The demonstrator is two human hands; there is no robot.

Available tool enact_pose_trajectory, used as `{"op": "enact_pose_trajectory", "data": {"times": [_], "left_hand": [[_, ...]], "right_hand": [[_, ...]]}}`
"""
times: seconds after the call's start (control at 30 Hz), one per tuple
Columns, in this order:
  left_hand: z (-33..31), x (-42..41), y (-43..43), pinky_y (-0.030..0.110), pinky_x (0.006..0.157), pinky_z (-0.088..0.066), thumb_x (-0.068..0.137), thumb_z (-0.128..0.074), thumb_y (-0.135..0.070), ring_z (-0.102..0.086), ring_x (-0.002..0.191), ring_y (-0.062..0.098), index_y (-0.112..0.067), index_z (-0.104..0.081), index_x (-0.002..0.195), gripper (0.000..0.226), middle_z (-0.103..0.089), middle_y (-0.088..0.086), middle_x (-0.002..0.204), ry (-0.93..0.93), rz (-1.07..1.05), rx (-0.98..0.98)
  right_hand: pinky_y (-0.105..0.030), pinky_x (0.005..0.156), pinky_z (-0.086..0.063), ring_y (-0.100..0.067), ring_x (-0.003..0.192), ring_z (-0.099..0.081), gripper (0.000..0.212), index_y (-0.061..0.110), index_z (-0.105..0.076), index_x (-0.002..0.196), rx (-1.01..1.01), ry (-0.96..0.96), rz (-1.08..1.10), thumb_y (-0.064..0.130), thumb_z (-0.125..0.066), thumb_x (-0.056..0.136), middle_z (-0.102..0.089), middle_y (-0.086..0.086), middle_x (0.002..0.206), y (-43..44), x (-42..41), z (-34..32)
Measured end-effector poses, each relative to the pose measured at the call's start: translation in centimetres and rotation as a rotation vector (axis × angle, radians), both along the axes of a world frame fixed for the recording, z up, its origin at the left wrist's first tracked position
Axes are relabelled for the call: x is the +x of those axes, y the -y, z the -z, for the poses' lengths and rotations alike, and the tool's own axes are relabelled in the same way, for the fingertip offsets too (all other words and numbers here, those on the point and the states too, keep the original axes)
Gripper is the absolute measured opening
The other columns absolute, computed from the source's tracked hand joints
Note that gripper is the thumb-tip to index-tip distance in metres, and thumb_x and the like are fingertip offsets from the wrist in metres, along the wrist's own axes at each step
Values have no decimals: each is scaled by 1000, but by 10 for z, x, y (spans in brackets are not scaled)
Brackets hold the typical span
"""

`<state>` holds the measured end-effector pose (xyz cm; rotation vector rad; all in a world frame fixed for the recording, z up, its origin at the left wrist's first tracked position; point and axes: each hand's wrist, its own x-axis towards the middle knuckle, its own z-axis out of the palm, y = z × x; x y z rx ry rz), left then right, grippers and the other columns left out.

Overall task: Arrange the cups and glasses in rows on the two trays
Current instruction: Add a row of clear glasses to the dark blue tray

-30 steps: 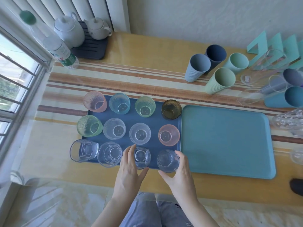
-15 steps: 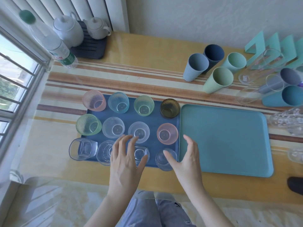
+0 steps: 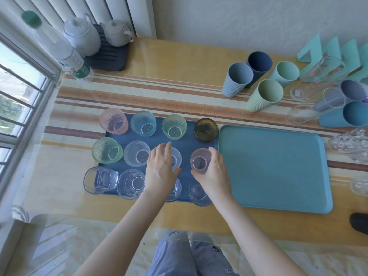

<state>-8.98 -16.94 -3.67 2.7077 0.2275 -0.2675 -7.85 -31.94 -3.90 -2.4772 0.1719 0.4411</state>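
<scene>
Left of centre on the yellow striped bench (image 3: 159, 62), a dark blue rectangular tray (image 3: 187, 145) carrying twelve small tumblers in three rows of four. Far row, left to right: pink textured glass (image 3: 114, 124), pale blue textured glass (image 3: 143, 123), green textured glass (image 3: 174, 126), dark amber glass (image 3: 206, 130). Middle row: light green textured glass (image 3: 107, 150), clear round glass (image 3: 137, 153), a second clear glass (image 3: 176, 159) largely hidden, and a pink smooth glass (image 3: 200, 160). Near row: four clear glasses, from the square-based clear glass (image 3: 99, 180) at the left to the plain clear glass (image 3: 199, 194) at the right.

Touching that tray's right edge, one light teal rectangular tray (image 3: 274, 168), nothing in it.

In the upper right of the frame, four ribbed plastic cups standing close together: grey-blue ribbed cup (image 3: 238, 79), navy ribbed cup (image 3: 258, 65), mint ribbed cup (image 3: 285, 73), pale green ribbed cup (image 3: 265, 95). Farther right, more cups and tall clear glasses, cut off by the frame edge, number not clear. Upper left: two white teapots (image 3: 95, 34) and one plastic water bottle (image 3: 65, 54).

Left hand (image 3: 161, 170) spread flat over the second clear glass, fingers open, gripping nothing. Right hand (image 3: 214, 172) with fingers curled round the pink smooth glass, thumb on its near side.

Half a second earlier both hands hung open over the near row; now moved up one row, right hand wrapped on the pink smooth glass. Glasses unmoved.
</scene>
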Motion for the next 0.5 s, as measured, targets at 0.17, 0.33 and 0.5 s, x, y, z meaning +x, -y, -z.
{"op": "enact_pose_trajectory", "data": {"times": [0.17, 0.33, 0.5], "left_hand": [[2, 3, 3, 37, 96, -40, 72, -76, -23, -44, 118, 32, -5, -40, 134, 74, -51, 13, 127, 47, -23, -51], [3, 4, 5, 38, 96, -40, 72, -76, -23, -43, 118, 33, -4, -38, 135, 77, -49, 14, 129, 49, -13, -75], [-5, -1, 0, 40, 102, -36, 76, -74, -27, -41, 125, 33, -4, -39, 135, 73, -44, 16, 135, 91, -36, -150]], "right_hand": [[-28, 77, -38, -19, 122, -43, 78, 21, -32, 136, 6, 7, 11, 33, -75, 73, -42, 3, 134, 2, -1, 1], [-27, 79, -37, -17, 124, -42, 83, 19, -28, 140, 31, -7, 1, 37, -74, 74, -38, 4, 139, 3, -3, -1], [-30, 90, -44, -13, 124, -44, 63, 18, -31, 139, 166, 35, 74, 37, -59, 87, -39, 4, 139, 21, -19, -14]]}}
